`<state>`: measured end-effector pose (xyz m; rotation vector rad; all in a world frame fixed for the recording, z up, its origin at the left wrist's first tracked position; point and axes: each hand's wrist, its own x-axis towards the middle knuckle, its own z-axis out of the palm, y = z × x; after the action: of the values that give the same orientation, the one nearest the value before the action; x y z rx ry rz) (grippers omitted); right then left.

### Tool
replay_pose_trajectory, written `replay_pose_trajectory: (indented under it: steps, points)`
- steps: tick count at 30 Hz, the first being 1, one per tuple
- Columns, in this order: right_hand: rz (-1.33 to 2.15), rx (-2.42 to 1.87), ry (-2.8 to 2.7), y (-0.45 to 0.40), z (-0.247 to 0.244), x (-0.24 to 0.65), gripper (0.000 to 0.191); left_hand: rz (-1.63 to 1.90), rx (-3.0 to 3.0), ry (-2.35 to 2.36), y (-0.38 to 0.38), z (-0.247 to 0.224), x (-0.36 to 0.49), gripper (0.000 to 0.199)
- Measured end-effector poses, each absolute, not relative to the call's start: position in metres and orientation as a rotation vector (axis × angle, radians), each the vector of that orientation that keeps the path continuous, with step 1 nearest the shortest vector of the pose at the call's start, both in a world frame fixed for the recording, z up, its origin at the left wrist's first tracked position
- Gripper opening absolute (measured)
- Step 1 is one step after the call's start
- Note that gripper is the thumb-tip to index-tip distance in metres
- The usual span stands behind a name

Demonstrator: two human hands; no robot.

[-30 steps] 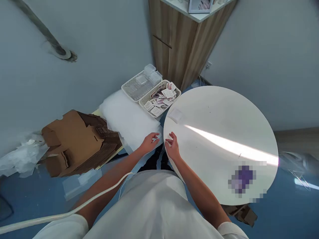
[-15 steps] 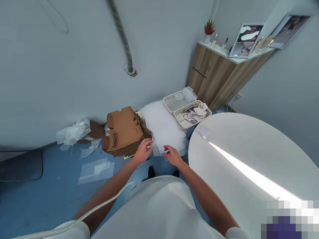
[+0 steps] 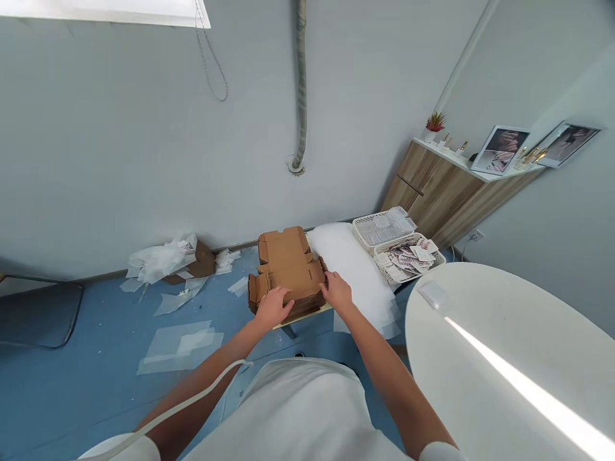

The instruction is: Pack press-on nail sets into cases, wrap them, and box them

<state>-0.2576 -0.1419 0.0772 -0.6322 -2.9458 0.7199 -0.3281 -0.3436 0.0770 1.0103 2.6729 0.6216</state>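
A stack of flattened brown cardboard boxes (image 3: 288, 266) lies on a low support in front of me, with cut flaps and tabs along the top piece. My left hand (image 3: 273, 307) is at the stack's front left edge, its thumb and fingers apart over the cardboard. At the right edge, my right hand (image 3: 337, 292) touches the stack with its thumb and fingers spread. Neither hand visibly lifts a box. Right beside the stack is a pile of thin white sheets (image 3: 353, 262), partly covered by my right forearm.
Two white baskets stand beyond the sheets: one with clear plastic cases (image 3: 384, 225), one with printed cards (image 3: 410, 256). A round white table (image 3: 500, 339) is at right, before a wooden cabinet (image 3: 442, 186). Crumpled wrapping (image 3: 161, 259) and loose sheets (image 3: 180, 346) lie on the floor.
Both hands have moved from in front of the gap between boxes and white sheets onto the cardboard stack. My view has turned left and up, showing a window blind.
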Motion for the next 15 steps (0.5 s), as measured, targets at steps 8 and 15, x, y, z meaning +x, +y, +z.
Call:
replay_pose_trajectory:
  steps: [8,15]
  points:
    - [0.409,-0.776,-3.071,-0.140,0.082,-0.278,0.015,0.654,1.013,2.482,-0.368,0.084,-0.345,0.041]
    - [0.405,-0.636,-3.051,-0.164,0.102,-0.291,0.020,0.670,1.081,2.467,-0.350,0.085,-0.347,0.044]
